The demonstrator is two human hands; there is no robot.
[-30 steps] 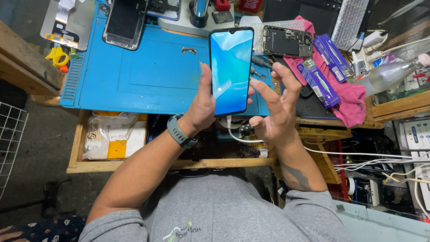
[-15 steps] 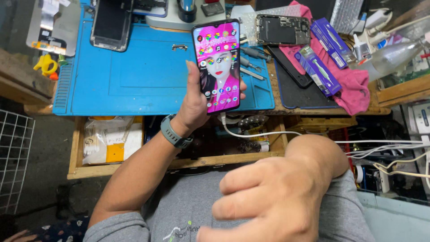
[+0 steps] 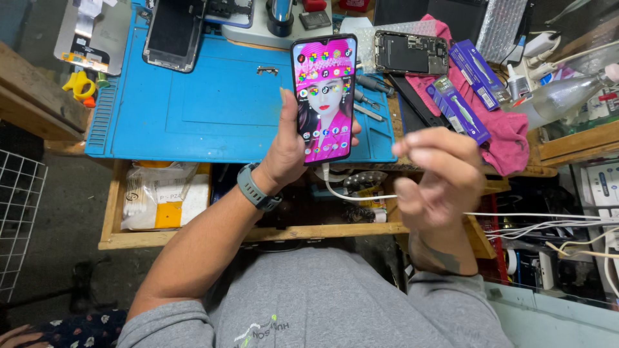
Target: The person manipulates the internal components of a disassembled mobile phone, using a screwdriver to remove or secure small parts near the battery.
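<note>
Above the blue work mat (image 3: 193, 103), the person's left hand (image 3: 290, 151) holds a smartphone (image 3: 324, 96) upright, screen lit and facing them, fingers wrapped round its back and the thumb resting along its left edge, a grip that seems to keep the display readable. A white cable (image 3: 351, 193) runs from the phone's bottom edge off to the right, so the phone looks tethered while it is held clear of the bench. The right hand (image 3: 438, 177) hangs just right of the phone, blurred, fingers loosely curled and holding nothing that I can make out. On the mat's far side lie 1 dark phone screen (image 3: 169, 32) and an opened phone body (image 3: 411, 53) showing its insides, with small metal tools (image 3: 371, 96) between. 2 purple boxes (image 3: 467, 87) rest on a pink cloth (image 3: 509, 138), likely kept off the working surface.
</note>
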